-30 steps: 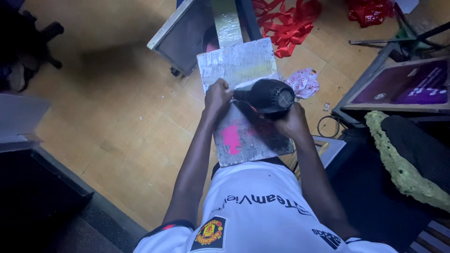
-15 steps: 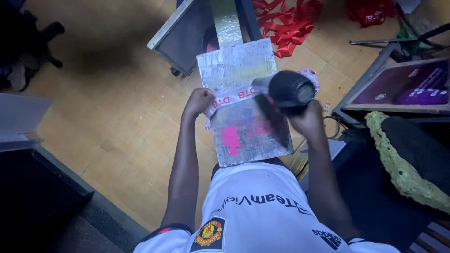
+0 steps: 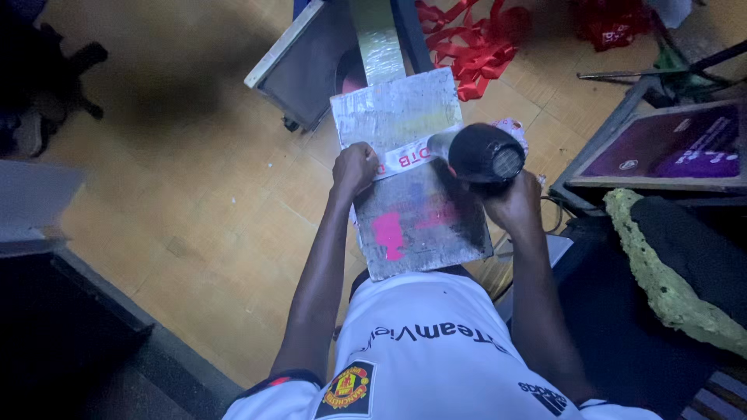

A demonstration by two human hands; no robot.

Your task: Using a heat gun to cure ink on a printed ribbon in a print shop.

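A grey, paint-stained board (image 3: 416, 225) lies across my lap, with pink blotches near its middle. A white ribbon strip with red letters (image 3: 405, 158) stretches across the board. My left hand (image 3: 354, 167) pinches the strip's left end against the board. My right hand (image 3: 513, 204) grips the handle of a black hair dryer (image 3: 478, 152), whose nozzle points at the strip's right part from just above it.
Red ribbons (image 3: 467, 43) lie heaped on the wooden floor ahead. A framed purple screen (image 3: 661, 152) leans at the right, beside a green-edged dark cushion (image 3: 669, 272). A grey metal stand (image 3: 303, 62) sits beyond the board. A dark ledge (image 3: 70, 311) runs at the left.
My left hand slid left along the board, stretching out the white strip. The hair dryer shifted right and now points at the strip.
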